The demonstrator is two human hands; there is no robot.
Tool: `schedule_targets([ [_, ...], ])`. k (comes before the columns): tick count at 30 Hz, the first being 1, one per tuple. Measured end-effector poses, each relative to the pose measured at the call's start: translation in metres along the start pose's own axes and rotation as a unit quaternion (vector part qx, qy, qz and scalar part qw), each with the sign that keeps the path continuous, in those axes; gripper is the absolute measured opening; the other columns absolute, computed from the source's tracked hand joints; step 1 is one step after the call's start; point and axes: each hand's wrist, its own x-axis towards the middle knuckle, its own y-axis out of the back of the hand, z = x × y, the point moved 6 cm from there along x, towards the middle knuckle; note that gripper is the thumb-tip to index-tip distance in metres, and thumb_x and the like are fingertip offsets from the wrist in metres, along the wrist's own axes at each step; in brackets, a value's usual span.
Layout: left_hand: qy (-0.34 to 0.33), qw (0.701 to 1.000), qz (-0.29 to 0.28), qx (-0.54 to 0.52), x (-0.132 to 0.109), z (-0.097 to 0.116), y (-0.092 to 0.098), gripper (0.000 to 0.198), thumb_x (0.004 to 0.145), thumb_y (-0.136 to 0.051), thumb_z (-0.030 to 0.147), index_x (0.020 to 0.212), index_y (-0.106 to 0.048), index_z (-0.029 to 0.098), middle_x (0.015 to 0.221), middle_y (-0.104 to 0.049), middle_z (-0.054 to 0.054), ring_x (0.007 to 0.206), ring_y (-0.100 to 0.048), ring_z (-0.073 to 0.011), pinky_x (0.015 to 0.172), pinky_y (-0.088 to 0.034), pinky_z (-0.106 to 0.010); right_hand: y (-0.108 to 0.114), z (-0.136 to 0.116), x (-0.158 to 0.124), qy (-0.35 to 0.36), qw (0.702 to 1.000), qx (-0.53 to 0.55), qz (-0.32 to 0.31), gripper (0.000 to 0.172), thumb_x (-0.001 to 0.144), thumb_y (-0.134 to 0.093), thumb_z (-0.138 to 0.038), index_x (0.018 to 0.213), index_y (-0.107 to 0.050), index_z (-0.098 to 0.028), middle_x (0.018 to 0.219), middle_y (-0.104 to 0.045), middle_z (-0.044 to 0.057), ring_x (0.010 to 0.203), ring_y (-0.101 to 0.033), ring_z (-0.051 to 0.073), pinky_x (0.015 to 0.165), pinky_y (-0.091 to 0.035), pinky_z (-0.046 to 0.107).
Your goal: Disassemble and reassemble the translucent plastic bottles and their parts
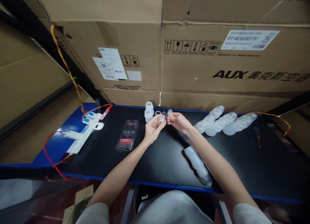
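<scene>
My left hand (153, 129) is closed, its fingertips pinching a small translucent plastic piece (162, 119). Close by on the right, my right hand (179, 122) has its fingers closed at a clear rounded plastic piece (170, 112); the fingers partly hide it. Behind the hands, small translucent rings (158, 113) lie on the black table mat (155, 162). White translucent cups (149, 106) stand just beyond my left hand. Under my right forearm, a stack of translucent cups (197, 161) lies on its side.
Three stacks of translucent cups (239, 124) lean at the back right, near a screwdriver (257, 137). A blurred-out flat item (128, 136) lies to the left. A white power strip (84, 133) with cables is at the left edge. Cardboard boxes (189, 72) wall off the back.
</scene>
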Motion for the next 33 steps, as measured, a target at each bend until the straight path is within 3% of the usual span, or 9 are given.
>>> schedule_targets([
  [4,-0.016,0.998,-0.016,0.052,0.001,0.000,0.003,0.051,0.093,-0.081,0.047,0.130,-0.059,0.020,0.140,-0.076,-0.021,0.124,-0.078,-0.0310,0.108,-0.064,-0.048,0.016,-0.012,0.001,0.068,0.993,-0.063,0.074,0.034,0.081,-0.084,-0.051,0.084,-0.070,-0.020,0.086,-0.072,0.006,0.076,-0.066,0.019,0.079,-0.060,0.037],
  [7,-0.031,0.977,-0.029,0.208,-0.002,0.002,0.004,0.040,0.092,-0.079,0.036,0.123,-0.056,0.024,0.144,-0.074,-0.016,0.120,-0.080,-0.0282,0.106,-0.064,-0.047,0.019,-0.021,-0.001,0.128,0.963,-0.215,0.101,0.036,0.090,-0.077,-0.055,0.101,-0.077,-0.020,0.096,-0.078,0.008,0.081,-0.070,0.022,0.080,-0.060,0.038],
  [11,-0.043,0.886,-0.030,0.460,-0.005,0.005,0.002,0.029,0.095,-0.076,0.031,0.121,-0.063,0.025,0.137,-0.077,-0.011,0.126,-0.075,-0.0308,0.102,-0.062,-0.045,0.022,-0.027,-0.005,0.181,0.903,-0.365,0.135,0.021,0.095,-0.072,-0.038,0.105,-0.079,-0.020,0.099,-0.078,0.009,0.082,-0.072,0.022,0.081,-0.058,0.038],
  [14,-0.021,0.828,-0.030,0.560,-0.005,0.008,0.000,0.025,0.098,-0.073,0.037,0.119,-0.069,0.023,0.118,-0.080,-0.012,0.114,-0.076,-0.0331,0.088,-0.061,-0.042,0.025,-0.027,-0.005,0.196,0.871,-0.426,0.147,0.014,0.093,-0.073,-0.025,0.105,-0.077,-0.020,0.100,-0.078,0.009,0.084,-0.072,0.023,0.082,-0.057,0.037],
  [18,0.073,0.768,-0.044,0.635,-0.003,0.009,0.003,0.032,0.103,-0.066,0.043,0.125,-0.072,0.021,0.101,-0.082,-0.013,0.090,-0.081,-0.0341,0.077,-0.056,-0.039,0.020,-0.023,-0.003,0.203,0.829,-0.513,0.086,0.004,0.093,-0.078,-0.019,0.095,-0.076,-0.020,0.096,-0.079,0.008,0.089,-0.070,0.024,0.089,-0.052,0.039],
  [21,0.097,0.731,-0.044,0.674,-0.002,0.015,0.006,0.041,0.105,-0.060,0.041,0.137,-0.068,0.017,0.097,-0.083,-0.017,0.084,-0.081,-0.0369,0.077,-0.055,-0.041,0.013,-0.019,-0.001,0.220,0.800,-0.558,0.031,0.011,0.095,-0.075,-0.014,0.088,-0.078,-0.021,0.094,-0.079,0.007,0.087,-0.068,0.024,0.092,-0.049,0.040],
  [24,0.080,0.725,-0.047,0.682,-0.002,0.018,0.007,0.049,0.104,-0.059,0.036,0.150,-0.060,0.018,0.096,-0.083,-0.017,0.082,-0.082,-0.0378,0.074,-0.054,-0.041,0.010,-0.016,0.003,0.227,0.793,-0.564,0.022,0.014,0.096,-0.073,-0.010,0.099,-0.081,-0.022,0.102,-0.081,0.009,0.093,-0.068,0.026,0.092,-0.047,0.040],
  [27,0.058,0.735,-0.066,0.673,-0.002,0.014,0.006,0.039,0.105,-0.058,0.033,0.141,-0.068,0.023,0.098,-0.084,-0.014,0.082,-0.081,-0.0355,0.073,-0.054,-0.039,0.007,-0.013,0.009,0.227,0.793,-0.564,0.030,0.024,0.094,-0.076,-0.010,0.115,-0.079,-0.023,0.105,-0.083,0.008,0.104,-0.066,0.030,0.096,-0.044,0.043],
  [33,-0.010,0.788,-0.061,0.613,0.001,0.011,0.008,0.032,0.104,-0.059,0.029,0.130,-0.075,0.023,0.104,-0.083,-0.010,0.084,-0.080,-0.0284,0.072,-0.056,-0.035,-0.001,-0.003,0.024,0.228,0.788,-0.572,0.010,0.024,0.093,-0.076,-0.008,0.111,-0.078,-0.024,0.100,-0.084,0.007,0.110,-0.062,0.032,0.100,-0.039,0.047],
])
